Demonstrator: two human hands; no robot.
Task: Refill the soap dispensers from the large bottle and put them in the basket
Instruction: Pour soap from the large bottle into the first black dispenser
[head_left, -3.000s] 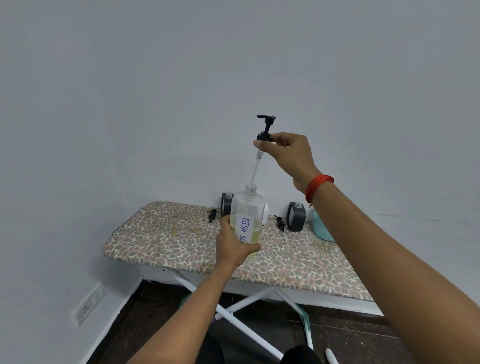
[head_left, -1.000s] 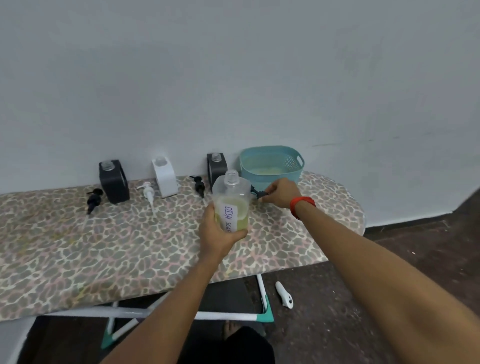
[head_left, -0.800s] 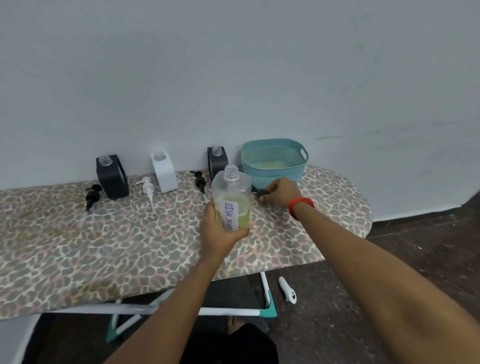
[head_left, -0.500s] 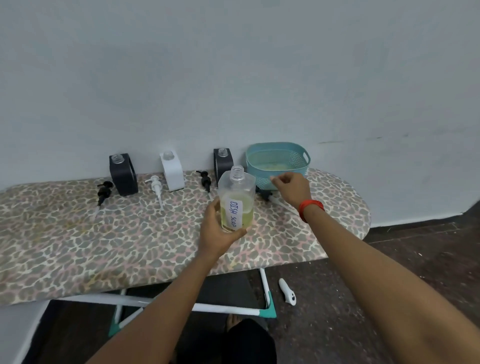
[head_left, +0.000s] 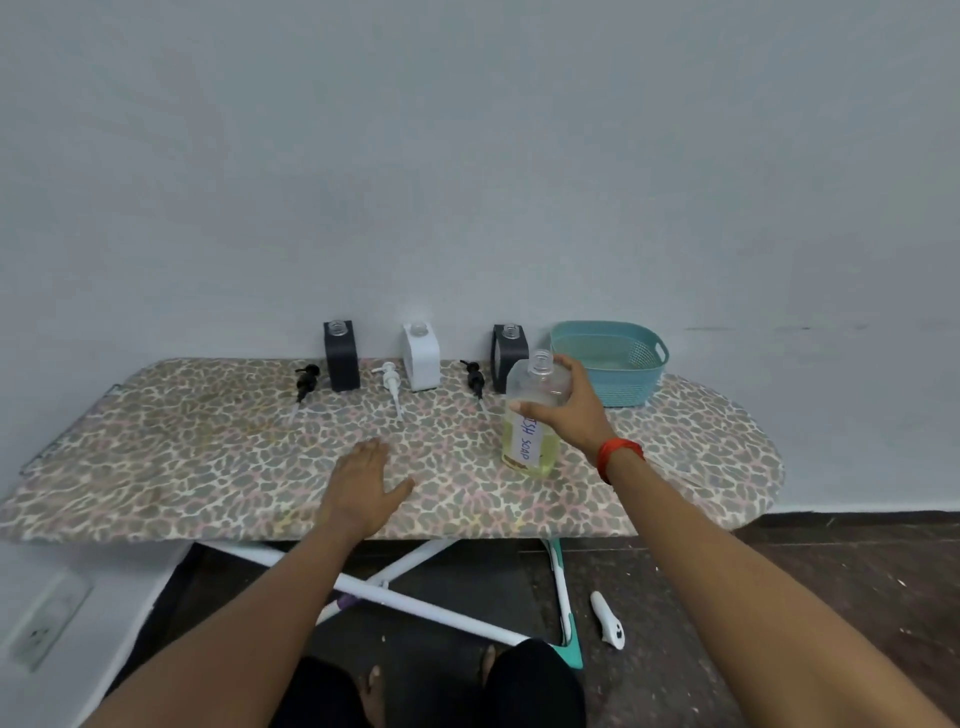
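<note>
Swapped over: right grip (head_left: 571, 410) clasps large bottle (head_left: 532, 382), yellowish soap (head_left: 546, 464) inside; left grip (head_left: 363, 483) lies spread.

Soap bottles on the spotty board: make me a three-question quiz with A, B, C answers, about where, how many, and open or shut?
1. Where on the ironing board is the basket? A) left end B) middle C) right end
2. How many dispensers stand by the wall? A) three B) two C) five
3. The large bottle is: A) lying down B) open on top C) capped with a pump
1 C: it sits at the right end, by the wall.
2 A: two black, one white.
3 B: its neck is bare while the right hand grips it.
</note>
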